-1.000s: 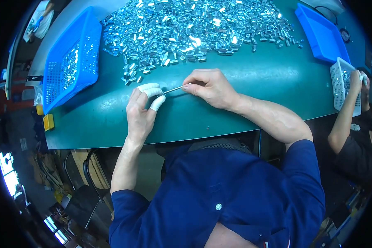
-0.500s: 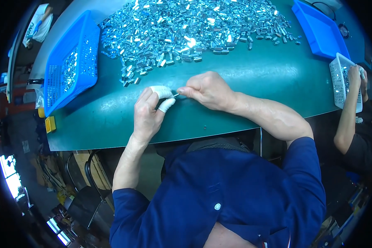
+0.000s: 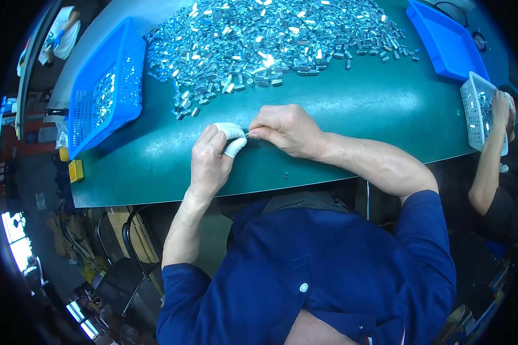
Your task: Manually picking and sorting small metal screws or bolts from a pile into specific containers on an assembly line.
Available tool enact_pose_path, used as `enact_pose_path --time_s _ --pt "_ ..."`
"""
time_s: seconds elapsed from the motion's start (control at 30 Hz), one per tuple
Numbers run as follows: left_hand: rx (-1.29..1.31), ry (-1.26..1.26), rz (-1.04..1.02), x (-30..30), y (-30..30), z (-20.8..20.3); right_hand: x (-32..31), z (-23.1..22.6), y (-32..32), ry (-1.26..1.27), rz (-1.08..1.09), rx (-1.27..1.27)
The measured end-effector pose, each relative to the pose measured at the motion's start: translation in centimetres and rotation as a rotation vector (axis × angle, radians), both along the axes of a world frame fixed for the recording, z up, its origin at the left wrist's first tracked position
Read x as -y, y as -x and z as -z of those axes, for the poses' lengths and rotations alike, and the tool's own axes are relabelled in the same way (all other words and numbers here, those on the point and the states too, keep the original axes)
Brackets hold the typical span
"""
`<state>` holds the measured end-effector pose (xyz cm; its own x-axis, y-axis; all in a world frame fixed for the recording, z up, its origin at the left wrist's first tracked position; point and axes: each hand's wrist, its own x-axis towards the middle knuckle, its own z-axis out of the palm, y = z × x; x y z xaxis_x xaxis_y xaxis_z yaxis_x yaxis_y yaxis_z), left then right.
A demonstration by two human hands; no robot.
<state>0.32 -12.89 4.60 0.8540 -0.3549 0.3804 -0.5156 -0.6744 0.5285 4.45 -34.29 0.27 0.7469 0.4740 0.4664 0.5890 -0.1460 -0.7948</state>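
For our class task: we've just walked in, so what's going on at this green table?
The person's left hand, with white finger covers, and bare right hand nearly meet above the table, pinching a thin rod, mostly hidden. Beyond lies a heap of shiny pieces; more sit in the blue basket at left. At right, another person's hand is at a white basket.

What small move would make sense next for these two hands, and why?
Probably the right hand should ease back slightly from the left hand: their fingertips nearly meet, leaving only a sliver of the thin metal piece showing, so its fit is hard to see.
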Motion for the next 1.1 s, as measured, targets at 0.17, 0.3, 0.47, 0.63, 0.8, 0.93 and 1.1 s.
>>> enact_pose_path --time_s 0.17,0.3,0.47,0.63,0.8,0.93,1.1 --pt "0.026 -0.104 -0.076 -3.6 -0.2 -2.0 0.6 -0.7 -0.4 -0.096 0.069 -0.009" --pt "0.254 -0.207 -0.288 -10.9 -3.2 -6.3 0.9 -0.3 -1.2 -0.193 0.091 -0.344" --pt "0.537 -0.503 -0.601 -17.1 -6.7 -9.2 0.9 0.1 -1.4 -0.186 0.069 -0.414" --pt "0.217 -0.387 -0.244 -9.8 -5.5 -1.9 0.7 -0.1 -1.3 -0.172 0.070 -0.428" --pt "0.175 -0.393 -0.191 -7.5 -5.3 1.2 0.8 -0.2 -1.3 -0.196 0.067 -0.428" --pt "0.101 -0.200 -0.150 -5.1 -3.7 1.0 0.8 -0.7 -1.3 -0.171 0.084 -0.416" --pt "-0.138 0.098 -0.126 -1.7 -2.1 0.3 0.8 -0.5 -1.2 -0.144 0.111 -0.373"
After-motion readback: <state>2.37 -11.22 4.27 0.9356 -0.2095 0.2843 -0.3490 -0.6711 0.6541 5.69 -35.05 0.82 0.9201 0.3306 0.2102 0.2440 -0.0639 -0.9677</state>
